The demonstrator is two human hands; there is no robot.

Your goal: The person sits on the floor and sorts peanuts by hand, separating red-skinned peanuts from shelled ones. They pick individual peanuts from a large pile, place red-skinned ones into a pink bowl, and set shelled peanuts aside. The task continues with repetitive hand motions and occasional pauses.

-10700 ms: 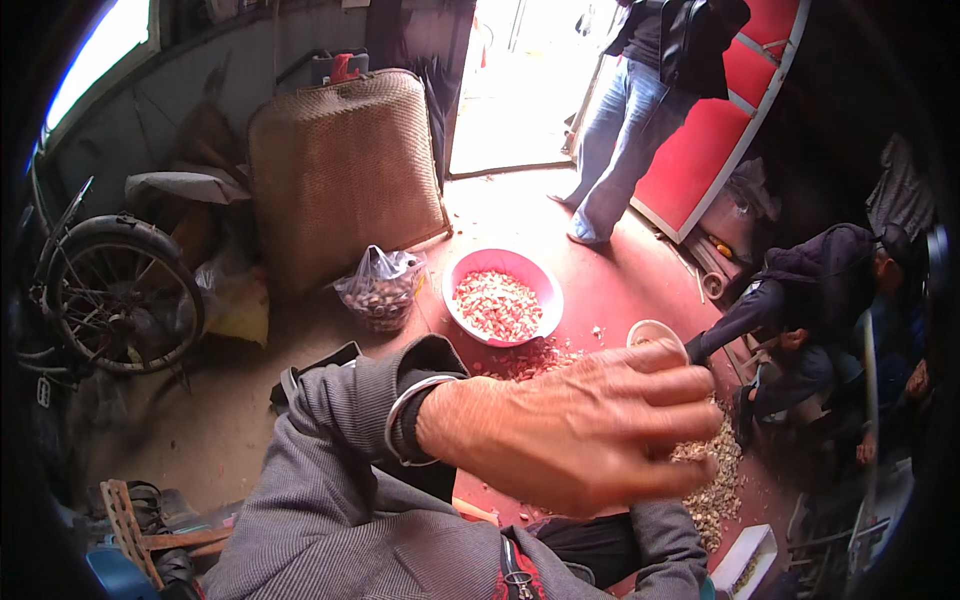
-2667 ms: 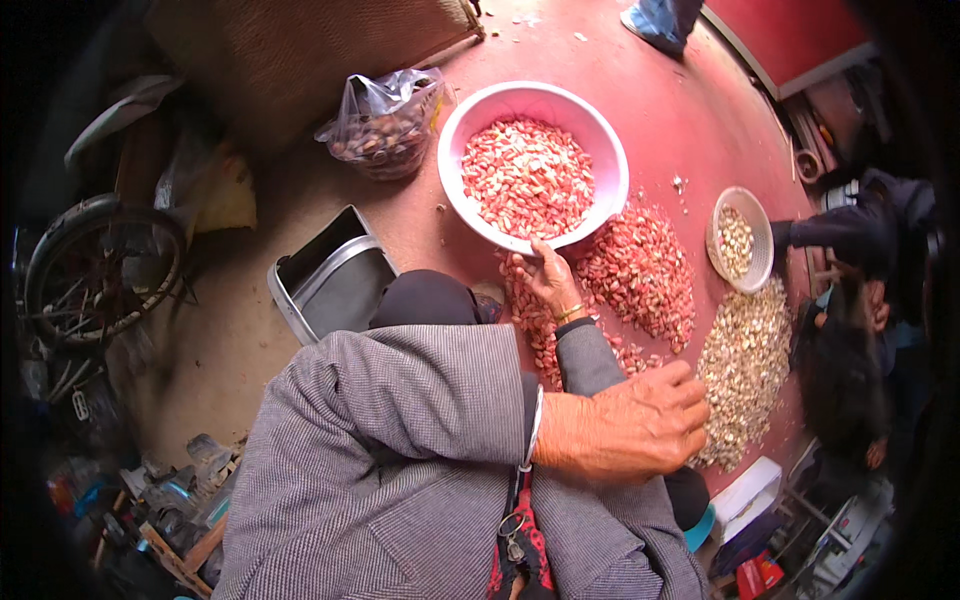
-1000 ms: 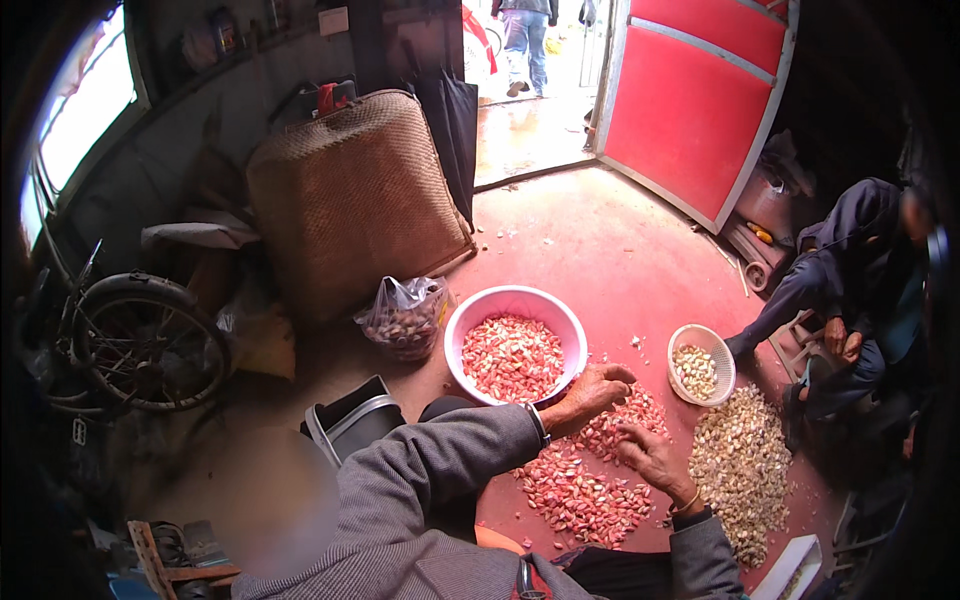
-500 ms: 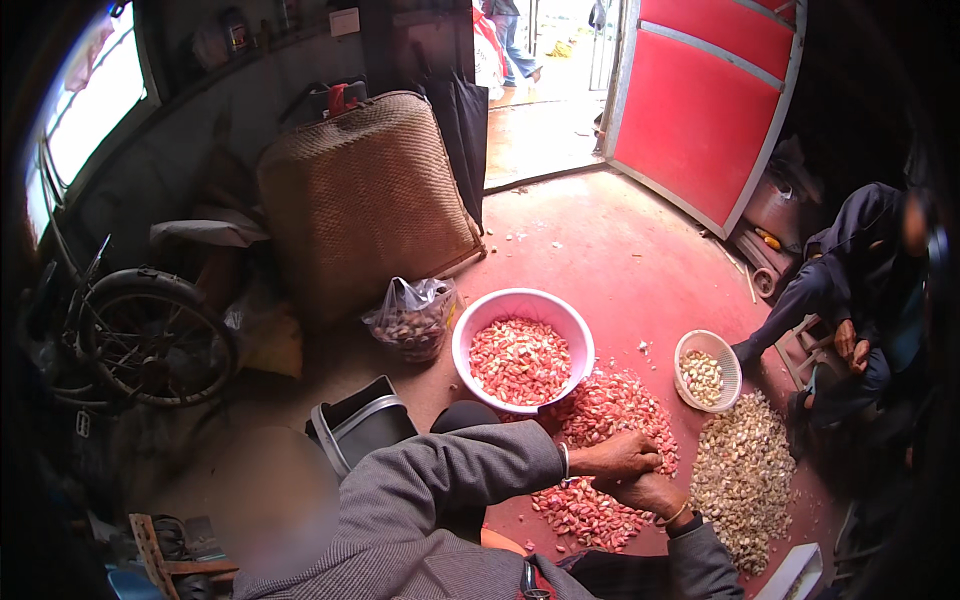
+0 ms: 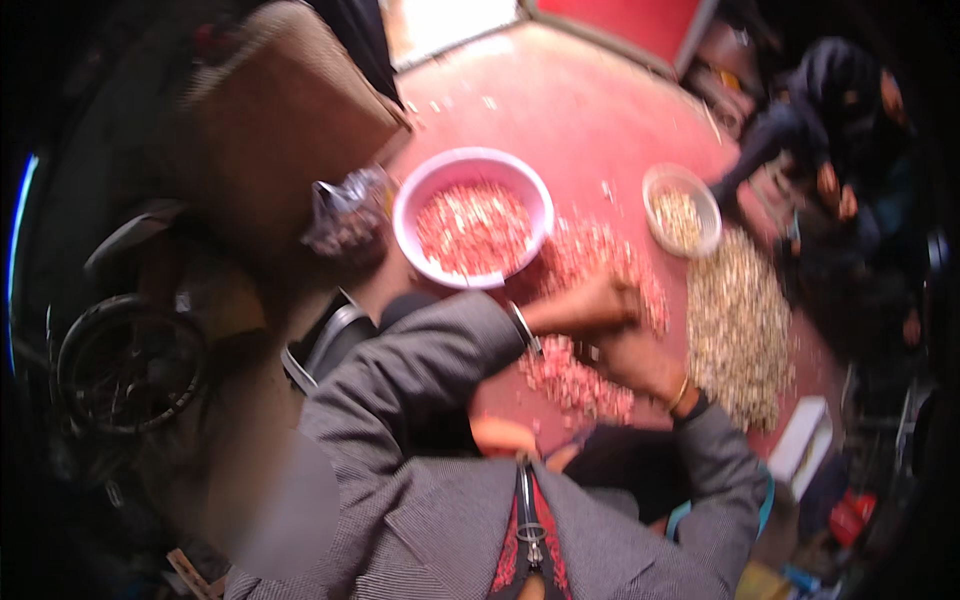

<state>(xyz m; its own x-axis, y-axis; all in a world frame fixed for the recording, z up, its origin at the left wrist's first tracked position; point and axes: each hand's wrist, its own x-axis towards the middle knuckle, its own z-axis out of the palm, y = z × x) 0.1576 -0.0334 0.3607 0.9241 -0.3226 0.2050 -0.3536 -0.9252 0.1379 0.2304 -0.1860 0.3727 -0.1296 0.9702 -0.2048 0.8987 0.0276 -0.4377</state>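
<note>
My left hand (image 5: 590, 303) and my right hand (image 5: 643, 360) meet over a heap of small pinkish-red pieces (image 5: 577, 380) that look like garlic cloves. Motion smears both hands. Their fingers look curled in, and whatever lies between them is hidden. Just beyond my left forearm stands a wide pale-pink basin (image 5: 402, 215), partly filled with the same reddish pieces. Right of my hands spreads a heap of paler, beige pieces (image 5: 738, 335). A small white basket (image 5: 708, 226) with whitish pieces sits at that heap's far end.
At the right another person (image 5: 790, 130) sits low, hands together. A clear plastic bag (image 5: 345, 215) with dark contents and a dark bin (image 5: 335, 335) stand left of the basin. Farther left are a spoked wheel (image 5: 130, 365) and a large brown woven panel (image 5: 290, 110); a red door (image 5: 630, 25) stands far off.
The view has tipped downward, so the floor things sit higher in the picture and more of my jacket shows. My hands stay close together over the reddish heap.
</note>
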